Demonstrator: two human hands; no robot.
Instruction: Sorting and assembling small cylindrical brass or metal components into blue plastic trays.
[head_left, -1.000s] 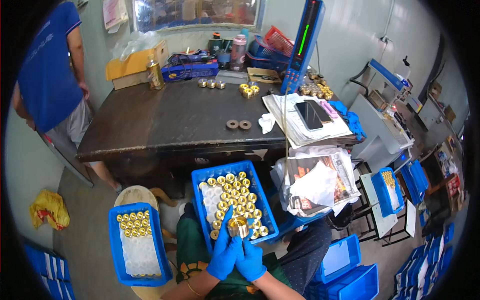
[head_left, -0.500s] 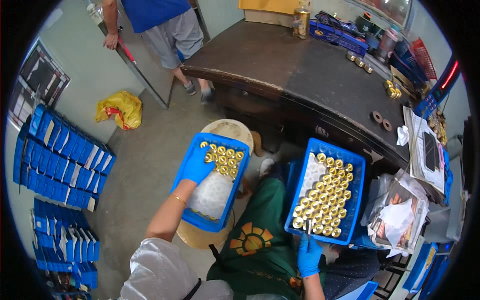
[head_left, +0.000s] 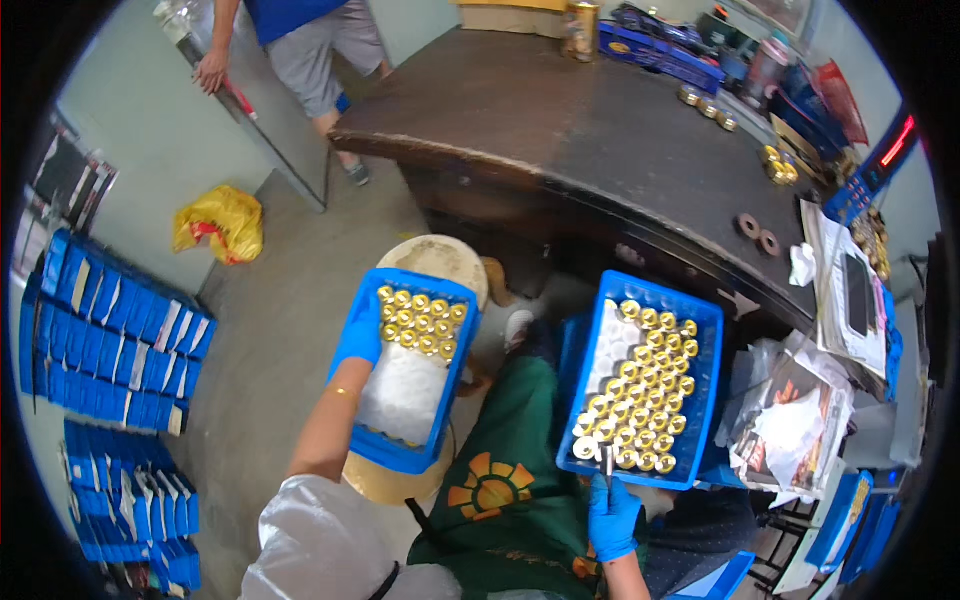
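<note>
My left hand (head_left: 362, 338), in a blue glove, lies along the left wall of a blue plastic bin (head_left: 410, 462); its fingers blur against the wall, so their grip is unclear. Rows of round gold-coloured metal parts (head_left: 422, 325) stand in the far half of that bin, over a whitish dimpled liner (head_left: 398, 390). At the near edge of a second blue bin (head_left: 714, 400), my gloved right hand (head_left: 613, 520) is closed on a thin metal tool (head_left: 607, 458). The tool's tip reaches over the near row of similar gold parts (head_left: 640, 400).
A round stool (head_left: 440, 258) supports the left bin. The dark desk (head_left: 480, 110) ahead bears metal rings (head_left: 758, 235), papers and more gold parts. Blue racks of bins (head_left: 110, 330) stand at left, near a yellow bag (head_left: 220, 222). Another person (head_left: 310, 60) stands beyond the desk.
My left hand has shifted left, from over the gold parts to the bin's left wall. My right hand keeps the tool at the right bin's near edge. The whole view has shifted slightly.
</note>
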